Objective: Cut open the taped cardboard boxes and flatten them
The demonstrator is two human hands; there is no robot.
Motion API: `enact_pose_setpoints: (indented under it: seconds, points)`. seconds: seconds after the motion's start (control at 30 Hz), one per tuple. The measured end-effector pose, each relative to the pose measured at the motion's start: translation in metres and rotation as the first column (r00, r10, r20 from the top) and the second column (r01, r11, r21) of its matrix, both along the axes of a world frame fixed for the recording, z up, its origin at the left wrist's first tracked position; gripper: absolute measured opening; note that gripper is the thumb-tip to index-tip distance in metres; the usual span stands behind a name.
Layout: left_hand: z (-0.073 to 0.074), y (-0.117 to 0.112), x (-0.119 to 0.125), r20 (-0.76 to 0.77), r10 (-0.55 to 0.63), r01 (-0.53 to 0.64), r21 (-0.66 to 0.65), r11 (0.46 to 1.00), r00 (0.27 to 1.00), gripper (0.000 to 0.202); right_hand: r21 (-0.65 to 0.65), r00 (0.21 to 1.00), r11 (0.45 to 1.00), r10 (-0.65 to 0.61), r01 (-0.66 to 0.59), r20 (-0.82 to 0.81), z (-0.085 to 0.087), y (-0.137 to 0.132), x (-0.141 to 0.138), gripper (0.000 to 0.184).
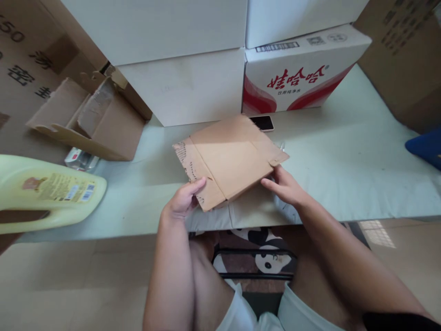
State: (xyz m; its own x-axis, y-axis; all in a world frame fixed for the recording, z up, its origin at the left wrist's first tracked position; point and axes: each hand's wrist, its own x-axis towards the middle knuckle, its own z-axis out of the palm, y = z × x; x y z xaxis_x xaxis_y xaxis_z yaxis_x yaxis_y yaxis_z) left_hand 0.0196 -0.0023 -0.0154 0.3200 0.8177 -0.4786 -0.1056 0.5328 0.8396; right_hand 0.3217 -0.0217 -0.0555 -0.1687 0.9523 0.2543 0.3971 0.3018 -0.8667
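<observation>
A flat brown cardboard box (232,154) is held tilted above the pale green table cover, with a torn, ragged flap along its left side. My left hand (185,196) grips that flap at the near left corner, thumb on top and fingers hidden underneath. At the right corner my right hand (284,185) holds the box, its thumb along the near side and the fingertips partly hidden behind the edge. Just beyond the box lies a dark-screened phone (262,123), partly covered by it. A small clear object (283,146) peeks out past the right edge.
White cartons (193,87) stack along the back, beside a red-and-white water carton (303,76). At left stand an open cardboard box (117,124) and a yellow-green jug (69,193). A blue object (427,147) sits at the right. The table's front edge (138,234) runs above my legs.
</observation>
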Motion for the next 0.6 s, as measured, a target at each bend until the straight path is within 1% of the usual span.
enact_pose_setpoints:
  seconds: [0.03, 0.07, 0.1, 0.13, 0.17, 0.2, 0.23, 0.27, 0.3, 0.37, 0.4, 0.43, 0.47, 0.5, 0.57, 0.6]
  points:
    - [0.001, -0.001, -0.001, -0.011, -0.089, 0.089, -0.045, 0.995, 0.996, 0.042, -0.023, 1.000, 1.000, 0.017, -0.017, -0.008, 0.000, 0.001, 0.004, 0.066]
    - [0.002, -0.002, -0.002, -0.016, -0.153, 0.151, -0.074, 0.986, 0.988, 0.043, -0.057, 0.999, 0.997, 0.041, -0.042, -0.024, 0.000, 0.002, 0.008, 0.069]
    - [0.003, -0.002, -0.001, -0.021, -0.170, 0.168, -0.076, 0.983, 0.985, 0.042, -0.092, 0.997, 0.994, 0.061, -0.065, -0.045, 0.000, 0.002, 0.011, 0.071]
    - [0.004, -0.002, 0.001, -0.031, -0.134, 0.133, -0.052, 0.990, 0.990, 0.039, -0.107, 0.996, 0.992, 0.066, -0.072, -0.059, 0.000, 0.003, 0.013, 0.073]
    - [0.006, 0.000, 0.003, -0.040, -0.051, 0.050, -0.004, 0.999, 0.998, 0.036, -0.105, 0.996, 0.993, 0.054, -0.061, -0.074, 0.001, 0.003, 0.013, 0.076]
    - [0.007, 0.002, 0.006, -0.041, 0.063, -0.060, 0.061, 0.996, 0.997, 0.033, -0.089, 0.996, 0.996, 0.023, -0.031, -0.091, 0.002, 0.003, 0.013, 0.078]
    - [0.009, 0.004, 0.009, -0.033, 0.172, -0.167, 0.124, 0.978, 0.985, 0.033, -0.062, 0.994, 0.998, -0.024, 0.018, -0.105, 0.003, 0.003, 0.012, 0.079]
    - [0.011, 0.007, 0.011, -0.022, 0.255, -0.247, 0.174, 0.953, 0.967, 0.036, -0.029, 0.990, 0.996, -0.087, 0.084, -0.114, 0.005, 0.003, 0.011, 0.077]
    - [0.012, 0.009, 0.013, -0.011, 0.308, -0.299, 0.210, 0.931, 0.951, 0.038, 0.000, 0.981, 0.988, -0.156, 0.157, -0.119, 0.006, 0.002, 0.010, 0.072]
    - [0.013, 0.012, 0.016, 0.013, 0.355, -0.346, 0.254, 0.903, 0.935, 0.039, 0.012, 0.951, 0.960, -0.274, 0.279, -0.145, 0.008, 0.001, 0.009, 0.051]
    - [0.013, 0.012, 0.017, 0.029, 0.363, -0.357, 0.268, 0.895, 0.931, 0.038, -0.017, 0.932, 0.949, -0.313, 0.316, -0.180, 0.009, 0.001, 0.008, 0.044]
    - [0.012, 0.012, 0.017, 0.051, 0.372, -0.370, 0.284, 0.885, 0.927, 0.035, -0.066, 0.911, 0.940, -0.340, 0.334, -0.232, 0.010, 0.000, 0.007, 0.043]
    - [0.011, 0.012, 0.016, 0.083, 0.385, -0.391, 0.310, 0.867, 0.919, 0.032, -0.128, 0.887, 0.934, -0.357, 0.333, -0.293, 0.011, 0.000, 0.006, 0.043]
    - [0.009, 0.012, 0.016, 0.119, 0.405, -0.420, 0.351, 0.837, 0.907, 0.030, -0.196, 0.861, 0.928, -0.367, 0.316, -0.352, 0.012, -0.001, 0.004, 0.041]
    - [0.005, 0.013, 0.013, 0.166, 0.440, -0.465, 0.452, 0.761, 0.883, 0.026, -0.315, 0.811, 0.911, -0.390, 0.268, -0.436, 0.015, -0.002, -0.002, 0.034]
    - [0.003, 0.015, 0.011, 0.160, 0.452, -0.467, 0.500, 0.730, 0.878, 0.024, -0.354, 0.793, 0.903, -0.396, 0.244, -0.463, 0.016, -0.002, -0.006, 0.033]
